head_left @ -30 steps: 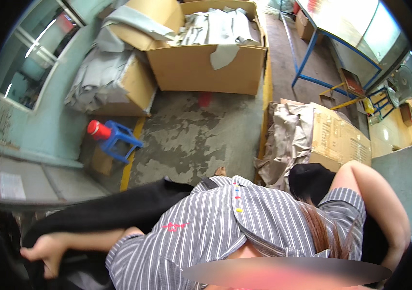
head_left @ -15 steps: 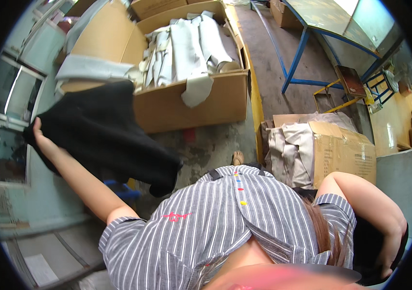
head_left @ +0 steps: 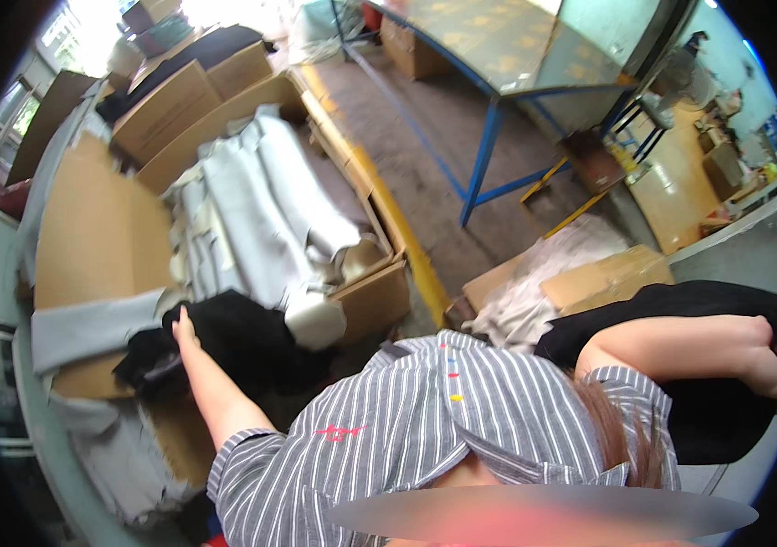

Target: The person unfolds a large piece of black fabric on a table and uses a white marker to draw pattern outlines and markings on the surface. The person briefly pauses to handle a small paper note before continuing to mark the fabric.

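My left hand, out to the left, is closed on the edge of a limp black cloth-like sheet, which hangs bunched and blurred in front of the open box. On the right, my arm is bent, and my right hand grips the outer edge of another black cloth-like sheet, which spreads above and below my forearm. Some of the right fingers are hidden. Long pale grey sheets lie stacked in the large open cardboard box ahead.
A blue-framed table stands at the far right, with a small yellow-legged stool beside it. Nearer, a cardboard box sits by pale crumpled sheets. A yellow line runs along the floor beside the large box.
The view has turned, shifting the boxes left and down. The left black sheet has gone from spread wide to bunched. My right hand has risen, and its black sheet shows much more.
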The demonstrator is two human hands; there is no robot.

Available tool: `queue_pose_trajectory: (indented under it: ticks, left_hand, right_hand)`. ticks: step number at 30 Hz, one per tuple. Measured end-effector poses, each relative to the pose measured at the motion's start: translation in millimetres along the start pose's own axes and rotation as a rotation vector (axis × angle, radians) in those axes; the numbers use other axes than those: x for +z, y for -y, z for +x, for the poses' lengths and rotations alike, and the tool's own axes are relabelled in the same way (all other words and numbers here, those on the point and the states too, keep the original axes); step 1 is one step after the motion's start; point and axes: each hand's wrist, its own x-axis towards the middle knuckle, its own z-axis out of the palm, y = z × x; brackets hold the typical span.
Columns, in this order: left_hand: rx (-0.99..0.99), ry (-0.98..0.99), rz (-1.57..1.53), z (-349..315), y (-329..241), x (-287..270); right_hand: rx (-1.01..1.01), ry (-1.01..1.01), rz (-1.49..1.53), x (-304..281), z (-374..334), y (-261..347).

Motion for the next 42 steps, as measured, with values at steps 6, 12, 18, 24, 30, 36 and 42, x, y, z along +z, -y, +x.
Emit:
queue_pose_trajectory:
  ticks: [6,12,18,24,30,36,42]
  left_hand:
    - [-0.070,0.239,0.247,39.4,38.8,121.9]
    - [0.200,0.129,0.002,-54.4,27.6,253.6]
    - [0.219,0.542,-0.094,-154.3,-105.6,379.3]
    - [0.570,0.802,-0.007,-249.2,-275.6,522.1]
    - [0.585,1.059,0.010,-332.2,-347.4,614.6]
    - [0.579,1.248,0.023,-339.2,-392.9,716.7]
    - [0.718,1.445,-0.020,-339.6,-465.5,868.0]
  right_hand:
    - [0.280,0.105,-0.187,-45.3,-103.0,-28.1]
    - [0.534,0.207,-0.417,-127.3,-181.3,-178.2]
    - [0.496,0.166,-0.488,-104.8,-383.2,-372.3]
    - [1.114,0.781,-0.807,-131.3,-579.7,-624.5]
    - [1.446,1.553,-0.651,-308.4,-732.0,-567.3]
    - [1.243,1.929,-0.912,-489.7,-719.8,-468.6]
    - [0.765,1.767,-1.662,-529.0,-655.2,-415.3]
